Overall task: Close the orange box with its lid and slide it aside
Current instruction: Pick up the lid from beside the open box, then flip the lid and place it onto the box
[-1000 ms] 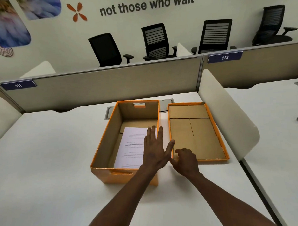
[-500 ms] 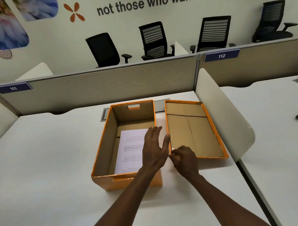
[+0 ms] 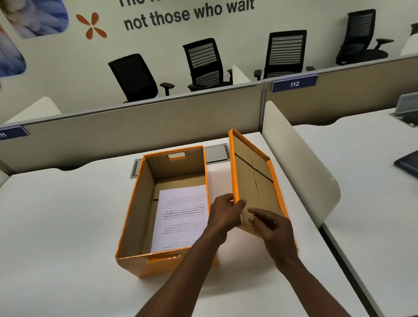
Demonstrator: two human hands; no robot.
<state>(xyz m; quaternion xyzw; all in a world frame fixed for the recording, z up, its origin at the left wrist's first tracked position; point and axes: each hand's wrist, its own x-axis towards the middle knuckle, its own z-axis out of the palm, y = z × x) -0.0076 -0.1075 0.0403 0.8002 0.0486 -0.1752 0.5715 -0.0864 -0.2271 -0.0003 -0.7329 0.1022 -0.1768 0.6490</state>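
White desk (image 3: pixel 63 234) under my arms carries the open orange box (image 3: pixel 145 262) just left of my hands, while my left hand (image 3: pixel 225 213) pinches the lid (image 3: pixel 253 180) by its near edge, tipped up, and my right hand (image 3: pixel 273 227), fingers half curled, steadies its underside to swing it over.

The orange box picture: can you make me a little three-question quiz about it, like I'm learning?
1. True or false: the lid is already on the box.
2. What lies inside the box? A) a sheet of paper B) a cup C) nothing
3. Fill in: the lid's left edge is gripped by the ___ hand.

Key:
1. False. The lid is tilted up on its edge, to the right of the open box.
2. A. A printed paper lies on the box floor.
3. Left. The left hand pinches that edge, while the right hand is at the lid's near corner.
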